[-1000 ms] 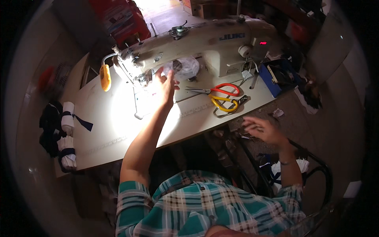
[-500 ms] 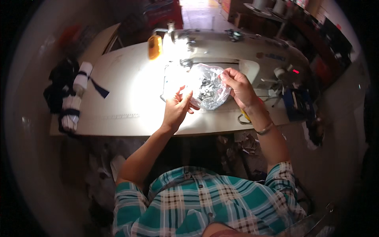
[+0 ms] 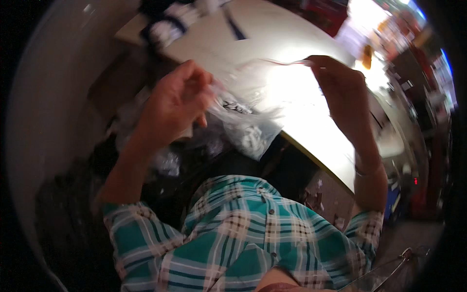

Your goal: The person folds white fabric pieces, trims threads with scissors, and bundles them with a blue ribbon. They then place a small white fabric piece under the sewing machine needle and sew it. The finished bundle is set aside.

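A clear plastic bag (image 3: 253,131) with small pale pieces at its bottom and dark printing on it hangs stretched over the table's front edge. My left hand (image 3: 180,97) grips its left side with closed fingers. My right hand (image 3: 340,97), higher and farther right, pinches the bag's upper edge. Both hands are blurred by motion.
The pale sewing table (image 3: 194,44) carries white rolls (image 3: 165,31) and dark cloth at its far left. The sewing machine (image 3: 396,121) stands at the right, near a blue box (image 3: 391,199). Loose plastic scraps (image 3: 169,163) lie below the table's left part.
The view has swung, putting the machine to the right. My hands have drawn the bag away from the machine to the front edge and moved apart, stretching it between them.
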